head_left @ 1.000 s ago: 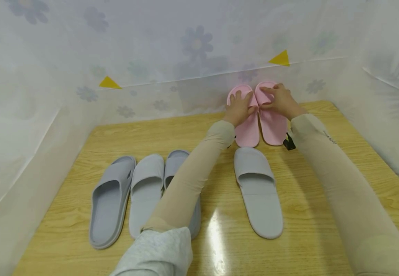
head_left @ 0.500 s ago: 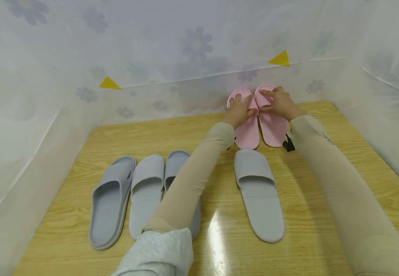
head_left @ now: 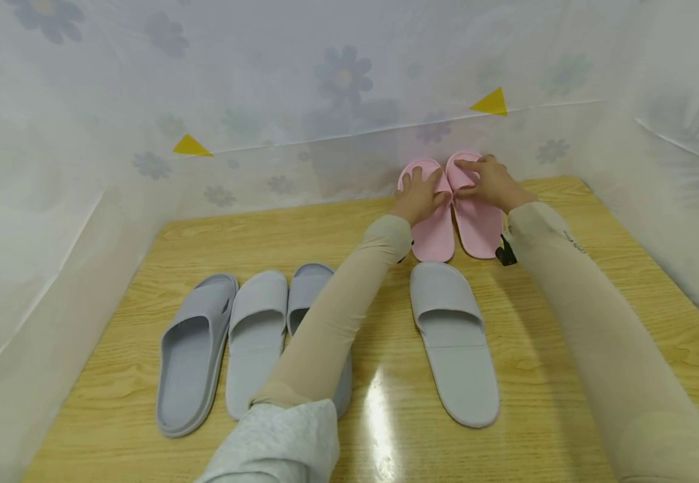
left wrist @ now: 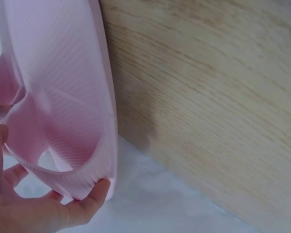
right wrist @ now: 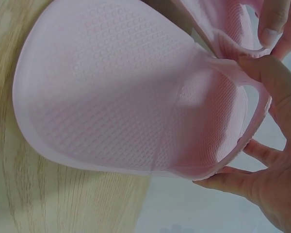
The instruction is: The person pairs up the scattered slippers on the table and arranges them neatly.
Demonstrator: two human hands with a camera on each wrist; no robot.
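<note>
Two pink slippers are being squared up as a pair at the far edge of the tabletop (head_left: 144, 302), beyond the lone grey slipper (head_left: 455, 339). Left hand (head_left: 417, 194) grips the left pink slipper (head_left: 431, 228) — fingers (left wrist: 87, 201) curled round its toe; right hand (head_left: 491, 181) holds the right pink slipper (head_left: 479, 225). Soft, textured foam, toes nearly touching. Next, I judge, both need setting level.

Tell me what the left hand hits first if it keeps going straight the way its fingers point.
Probably the flowered sheet behind the pink slipper that the left hand grips; depth is unclear.
</note>
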